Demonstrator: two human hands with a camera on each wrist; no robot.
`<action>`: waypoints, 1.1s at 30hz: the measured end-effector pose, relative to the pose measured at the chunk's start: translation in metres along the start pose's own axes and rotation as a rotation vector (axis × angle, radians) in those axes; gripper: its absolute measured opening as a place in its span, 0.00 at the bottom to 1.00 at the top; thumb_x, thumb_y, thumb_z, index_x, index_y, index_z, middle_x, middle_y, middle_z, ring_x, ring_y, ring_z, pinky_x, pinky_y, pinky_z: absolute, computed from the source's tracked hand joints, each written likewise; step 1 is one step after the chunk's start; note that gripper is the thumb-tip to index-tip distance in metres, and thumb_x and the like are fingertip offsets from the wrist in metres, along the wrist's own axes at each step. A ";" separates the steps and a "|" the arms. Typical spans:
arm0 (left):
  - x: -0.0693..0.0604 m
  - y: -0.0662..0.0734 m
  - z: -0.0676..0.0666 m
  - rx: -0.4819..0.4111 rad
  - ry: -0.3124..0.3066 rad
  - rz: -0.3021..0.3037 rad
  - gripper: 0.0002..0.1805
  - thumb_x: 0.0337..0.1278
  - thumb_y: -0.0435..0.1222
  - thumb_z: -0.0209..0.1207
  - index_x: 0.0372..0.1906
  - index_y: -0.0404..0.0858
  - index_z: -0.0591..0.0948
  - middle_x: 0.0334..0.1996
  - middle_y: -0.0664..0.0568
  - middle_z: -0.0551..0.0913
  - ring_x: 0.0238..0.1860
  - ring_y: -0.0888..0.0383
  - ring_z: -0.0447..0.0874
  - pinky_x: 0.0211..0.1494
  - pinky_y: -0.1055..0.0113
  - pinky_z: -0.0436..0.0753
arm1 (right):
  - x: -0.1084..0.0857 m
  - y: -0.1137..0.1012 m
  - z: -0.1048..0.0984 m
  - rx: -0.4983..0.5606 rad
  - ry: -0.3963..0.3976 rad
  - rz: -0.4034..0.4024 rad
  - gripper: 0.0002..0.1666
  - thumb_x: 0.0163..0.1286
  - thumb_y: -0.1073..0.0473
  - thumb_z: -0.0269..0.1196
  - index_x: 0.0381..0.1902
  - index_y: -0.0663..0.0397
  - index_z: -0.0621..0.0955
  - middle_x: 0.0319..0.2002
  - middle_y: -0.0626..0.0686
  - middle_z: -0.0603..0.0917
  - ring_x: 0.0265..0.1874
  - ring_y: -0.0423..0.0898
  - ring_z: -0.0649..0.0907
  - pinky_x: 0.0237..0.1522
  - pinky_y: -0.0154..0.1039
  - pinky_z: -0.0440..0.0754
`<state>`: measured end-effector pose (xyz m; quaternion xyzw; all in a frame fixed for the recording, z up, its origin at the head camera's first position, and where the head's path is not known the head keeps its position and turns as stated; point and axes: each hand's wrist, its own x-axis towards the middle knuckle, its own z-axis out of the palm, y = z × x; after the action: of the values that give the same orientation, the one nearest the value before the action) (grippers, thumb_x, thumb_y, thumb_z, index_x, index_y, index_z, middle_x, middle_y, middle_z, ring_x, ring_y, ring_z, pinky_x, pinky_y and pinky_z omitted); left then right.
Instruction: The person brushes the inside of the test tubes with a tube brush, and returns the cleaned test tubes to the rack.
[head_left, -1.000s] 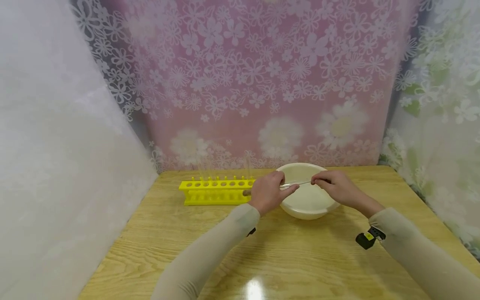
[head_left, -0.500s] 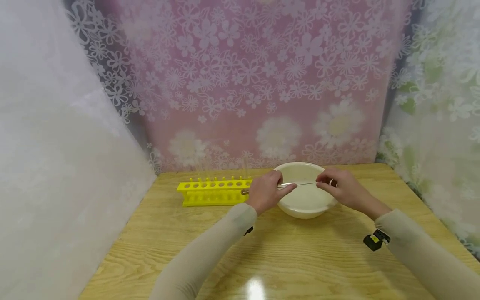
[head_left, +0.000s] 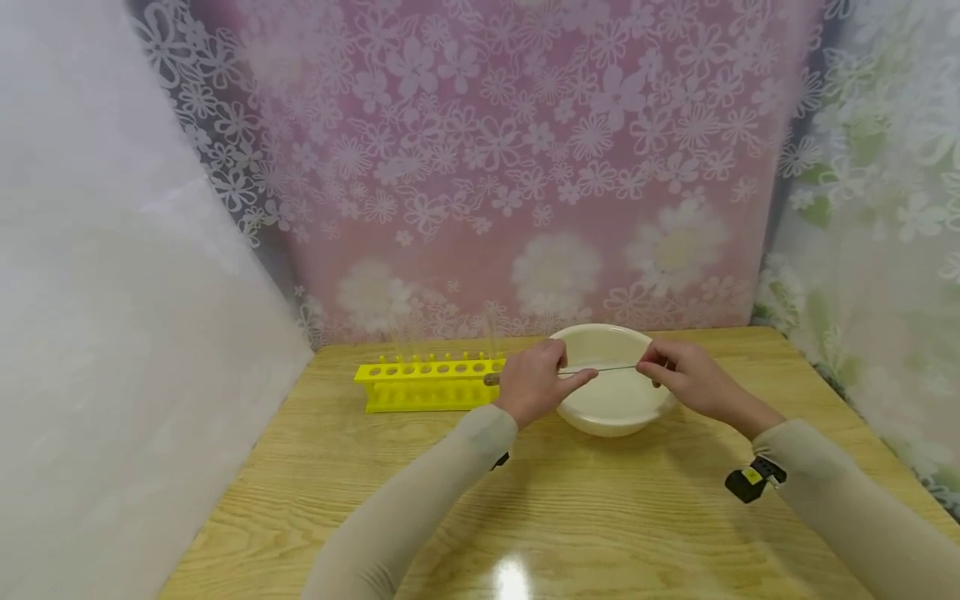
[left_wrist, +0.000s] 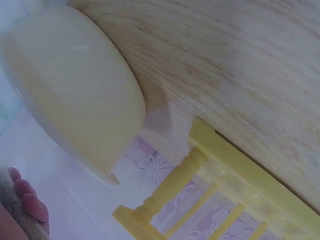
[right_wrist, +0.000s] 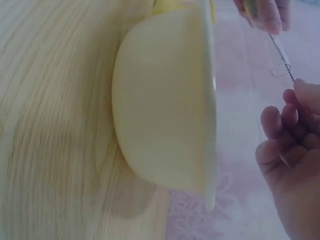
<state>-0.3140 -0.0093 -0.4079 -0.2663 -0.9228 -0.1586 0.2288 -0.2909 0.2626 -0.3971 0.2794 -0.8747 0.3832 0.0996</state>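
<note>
Above the white basin (head_left: 611, 408), my left hand (head_left: 531, 383) grips a clear test tube, lying roughly level; its round mouth (right_wrist: 281, 70) shows in the right wrist view. Inside the tube is a test tube brush, its bristle end (head_left: 492, 379) showing to the left of the hand. From the mouth runs the brush's thin twisted wire (head_left: 618, 368) to my right hand (head_left: 686, 375), which pinches it between thumb and fingers. The left wrist view catches only the left fingertips (left_wrist: 34, 205) and greyish bristles (left_wrist: 17, 207) at its edge.
A yellow test tube rack (head_left: 427, 387) stands left of the basin, with several clear tubes (head_left: 401, 337) upright in it. Part of it is behind the left hand. Floral curtains (head_left: 525, 167) enclose the wooden table (head_left: 585, 517) at the back and sides.
My right hand has shifted slightly right, and more of the wire shows between the hands. The left hand still holds the tube in nearly the same place.
</note>
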 end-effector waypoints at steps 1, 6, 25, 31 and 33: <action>0.000 0.000 0.000 0.004 0.004 0.001 0.28 0.60 0.69 0.56 0.29 0.49 0.70 0.19 0.62 0.69 0.13 0.65 0.62 0.15 0.72 0.59 | 0.000 -0.001 -0.001 0.030 -0.012 0.020 0.10 0.78 0.58 0.57 0.38 0.57 0.81 0.26 0.56 0.80 0.20 0.52 0.75 0.24 0.38 0.73; -0.001 0.002 0.000 0.027 0.004 0.003 0.28 0.59 0.70 0.54 0.30 0.50 0.70 0.19 0.62 0.69 0.13 0.65 0.62 0.15 0.72 0.59 | 0.003 -0.006 -0.003 0.209 -0.085 0.162 0.16 0.80 0.54 0.55 0.37 0.63 0.77 0.23 0.56 0.76 0.19 0.54 0.72 0.24 0.43 0.71; -0.001 0.004 0.004 0.012 0.025 0.018 0.27 0.60 0.68 0.56 0.28 0.49 0.69 0.18 0.61 0.67 0.13 0.65 0.61 0.16 0.73 0.58 | 0.013 -0.017 -0.010 0.443 -0.136 0.479 0.22 0.80 0.47 0.53 0.42 0.64 0.76 0.27 0.52 0.72 0.23 0.45 0.72 0.30 0.42 0.74; 0.002 0.003 -0.001 -0.052 -0.004 -0.021 0.28 0.61 0.68 0.54 0.28 0.49 0.69 0.19 0.60 0.69 0.14 0.64 0.63 0.16 0.71 0.60 | 0.006 -0.010 0.001 -0.038 0.076 0.102 0.16 0.76 0.51 0.61 0.49 0.59 0.80 0.34 0.53 0.82 0.30 0.47 0.80 0.33 0.38 0.79; 0.002 0.002 -0.001 -0.059 0.001 -0.022 0.28 0.61 0.68 0.54 0.28 0.50 0.69 0.19 0.61 0.69 0.14 0.64 0.63 0.16 0.71 0.60 | 0.005 -0.007 0.004 -0.170 0.151 -0.043 0.10 0.72 0.58 0.65 0.47 0.56 0.81 0.33 0.49 0.82 0.29 0.41 0.79 0.31 0.34 0.78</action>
<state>-0.3138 -0.0073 -0.4056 -0.2625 -0.9205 -0.1884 0.2197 -0.2908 0.2539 -0.3935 0.2590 -0.8878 0.3255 0.1967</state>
